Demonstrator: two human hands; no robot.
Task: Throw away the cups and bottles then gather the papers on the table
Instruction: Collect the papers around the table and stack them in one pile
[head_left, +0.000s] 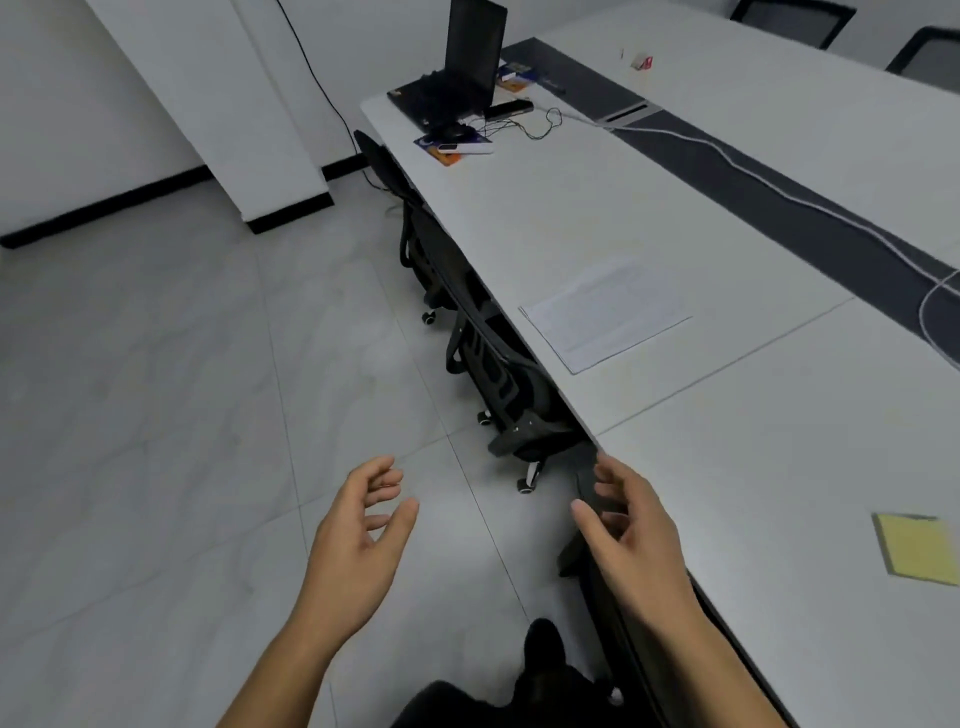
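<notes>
The long white tabletop (597, 208) shows us no cups or bottles, so we judge the throwing-away done and the paper gathering in hand. Tiled floor (182, 415) lies open on our left, while tucked-in chairs (498, 374) crowd the tabletop's near long edge, so we should step clear of their wheels. A laptop (457, 78) sits at the far corner, well apart. The white papers (605, 312) lie just inside the near edge, ahead of us; a yellow sheet (914, 548) lies closer, further in from that edge. Our left grip (358, 525) hangs released over the floor, and our right grip (634, 525), likewise released and empty, hovers at the tabletop's edge. The next move probably calls for reaching right to the yellow sheet.
</notes>
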